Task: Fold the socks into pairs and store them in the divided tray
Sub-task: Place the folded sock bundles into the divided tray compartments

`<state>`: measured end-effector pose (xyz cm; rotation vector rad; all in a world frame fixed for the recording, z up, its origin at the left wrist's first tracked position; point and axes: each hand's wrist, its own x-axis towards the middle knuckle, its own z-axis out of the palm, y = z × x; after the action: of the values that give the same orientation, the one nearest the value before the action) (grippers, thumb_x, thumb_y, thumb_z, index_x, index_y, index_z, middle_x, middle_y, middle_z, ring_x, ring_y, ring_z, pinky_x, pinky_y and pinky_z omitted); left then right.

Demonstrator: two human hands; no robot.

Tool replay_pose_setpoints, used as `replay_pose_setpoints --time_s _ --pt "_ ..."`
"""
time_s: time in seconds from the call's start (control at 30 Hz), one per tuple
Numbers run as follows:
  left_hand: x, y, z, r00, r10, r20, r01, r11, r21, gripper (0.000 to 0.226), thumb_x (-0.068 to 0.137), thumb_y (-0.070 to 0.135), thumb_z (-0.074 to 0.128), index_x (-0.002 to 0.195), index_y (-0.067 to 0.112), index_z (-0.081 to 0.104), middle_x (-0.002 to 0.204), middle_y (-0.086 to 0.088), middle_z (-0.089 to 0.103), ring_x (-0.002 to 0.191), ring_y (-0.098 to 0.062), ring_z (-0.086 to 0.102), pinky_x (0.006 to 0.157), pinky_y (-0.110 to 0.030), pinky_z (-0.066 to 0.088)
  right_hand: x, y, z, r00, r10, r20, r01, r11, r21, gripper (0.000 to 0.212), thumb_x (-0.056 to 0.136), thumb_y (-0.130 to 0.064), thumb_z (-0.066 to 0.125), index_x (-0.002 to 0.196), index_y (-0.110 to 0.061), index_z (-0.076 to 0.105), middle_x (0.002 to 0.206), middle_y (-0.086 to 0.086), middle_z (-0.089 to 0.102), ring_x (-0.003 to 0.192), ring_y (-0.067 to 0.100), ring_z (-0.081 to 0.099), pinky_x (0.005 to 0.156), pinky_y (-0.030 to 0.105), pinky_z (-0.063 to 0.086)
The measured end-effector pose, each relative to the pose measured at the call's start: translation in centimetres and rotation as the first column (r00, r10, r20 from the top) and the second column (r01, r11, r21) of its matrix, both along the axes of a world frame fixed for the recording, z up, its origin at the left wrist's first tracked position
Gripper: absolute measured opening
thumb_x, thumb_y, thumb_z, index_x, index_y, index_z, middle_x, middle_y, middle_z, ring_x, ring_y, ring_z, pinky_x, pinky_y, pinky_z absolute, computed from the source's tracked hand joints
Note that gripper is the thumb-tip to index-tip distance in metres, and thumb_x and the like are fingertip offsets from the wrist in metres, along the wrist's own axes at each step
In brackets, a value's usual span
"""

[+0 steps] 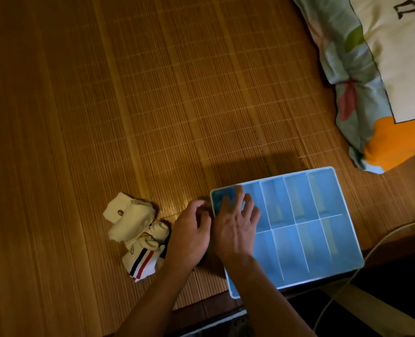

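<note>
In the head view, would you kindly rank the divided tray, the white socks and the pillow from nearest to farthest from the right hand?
1. Divided tray: directly under the right hand, at its left end.
2. White socks: to the left, beyond the left hand.
3. Pillow: far off, upper right.

A printed pillow (384,81) lies on the bamboo mat (128,105), pale cord (396,227) nearby.
</note>
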<state>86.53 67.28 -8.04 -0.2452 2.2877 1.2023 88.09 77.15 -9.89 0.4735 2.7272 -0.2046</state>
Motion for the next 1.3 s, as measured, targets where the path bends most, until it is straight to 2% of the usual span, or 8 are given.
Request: replay_pose_setpoints --time_s 0.13,0.27,0.4,0.57,0.67,0.8,1.13,1.3 --pt "0.2 -1.0 -0.4 1.000 0.012 -0.016 -0.012 1.000 -0.007 0.023 0.105 0.023 0.051 0.126 0.028 0.058 0.097 0.015 0.065 0.080 0.016 0.058 0.069 -0.007 0.045 -1.6 1.5 -0.6 0.998 0.063 0.023 -0.065 0.992 0.108 0.015 0.096 -0.023 0.056 0.107 -0.020 0.066 0.148 0.013 0.037 0.113 0.031 0.045 0.092 0.040 0.037" --pt "0.2 -2.8 -0.9 0.998 0.054 -0.021 -0.055 0.997 -0.052 0.025 0.105 0.015 0.051 0.127 0.018 0.061 0.112 0.000 0.070 0.097 -0.008 0.064 0.085 -0.026 0.050 -3.0 2.2 -0.6 0.993 0.086 0.078 -0.095 0.989 0.114 0.017 0.099 -0.024 0.050 0.106 -0.019 0.065 0.146 0.011 0.031 0.118 0.029 0.039 0.095 0.039 0.032" --pt "0.9 -4.3 -0.6 0.991 0.125 -0.039 -0.128 0.987 -0.096 0.027 0.103 0.011 0.054 0.128 0.013 0.062 0.118 -0.004 0.070 0.108 -0.018 0.064 0.094 -0.032 0.050 -0.5 0.3 1.5 0.978 -0.074 -0.195 0.080 0.996 0.026 0.040 0.090 -0.029 0.068 0.127 -0.013 0.062 0.133 0.015 0.050 0.109 0.031 0.049 0.089 0.041 0.041" --pt "2.8 -5.4 0.6 0.938 0.325 -0.118 -0.329 0.944 -0.019 0.026 0.101 0.007 0.054 0.110 0.029 0.064 0.095 0.015 0.069 0.088 0.008 0.065 0.074 -0.010 0.050 5.6 -3.7 1.7 0.924 0.063 -0.377 -0.128 0.980 -0.151 0.043 0.082 -0.015 0.078 0.124 -0.013 0.067 0.121 0.012 0.059 0.100 0.027 0.058 0.080 0.040 0.055" --pt "3.6 -6.4 1.0 0.880 0.463 -0.102 -0.450 0.884 0.129 0.026 0.101 0.004 0.052 0.105 0.022 0.069 0.091 0.003 0.073 0.081 -0.008 0.069 0.074 -0.023 0.055 7.4 -5.2 1.1 0.955 0.121 -0.272 -0.193 0.946 -0.259 0.041 0.078 -0.026 0.083 0.114 -0.011 0.071 0.110 0.010 0.066 0.089 0.026 0.065 0.074 0.040 0.059" --pt "3.9 -7.6 1.3 0.817 0.572 -0.076 -0.550 0.812 0.196 0.028 0.102 0.003 0.052 0.100 0.025 0.070 0.089 0.001 0.073 0.071 -0.011 0.068 0.059 -0.023 0.055 7.6 -6.7 0.4 0.985 0.169 0.042 -0.161 0.975 -0.155 0.095 0.077 -0.074 0.061 0.148 -0.012 0.047 0.140 0.019 0.054 0.124 0.034 0.057 0.100 0.045 0.052" --pt "4.2 -9.2 1.6 0.842 0.525 -0.121 -0.502 0.846 0.178 0.028 0.102 0.005 0.051 0.100 0.026 0.069 0.088 0.002 0.074 0.072 -0.017 0.071 0.063 -0.025 0.059 4.4 -6.6 -3.1 0.978 0.087 0.187 -0.034 0.962 -0.272 0.123 0.081 -0.071 0.059 0.156 -0.011 -0.018 0.157 0.016 0.019 0.146 0.029 0.026 0.119 0.036 0.030" --pt "5.0 -9.2 1.4 0.853 0.506 -0.126 -0.488 0.860 0.145 0.031 0.101 0.006 0.053 0.099 0.033 0.069 0.089 0.005 0.073 0.072 -0.010 0.069 0.063 -0.019 0.056 4.3 -7.1 -2.5 0.978 -0.016 0.208 0.086 0.938 -0.335 0.073 0.098 -0.056 0.020 0.156 -0.013 0.017 0.159 0.014 0.022 0.145 0.029 0.026 0.117 0.042 0.031"
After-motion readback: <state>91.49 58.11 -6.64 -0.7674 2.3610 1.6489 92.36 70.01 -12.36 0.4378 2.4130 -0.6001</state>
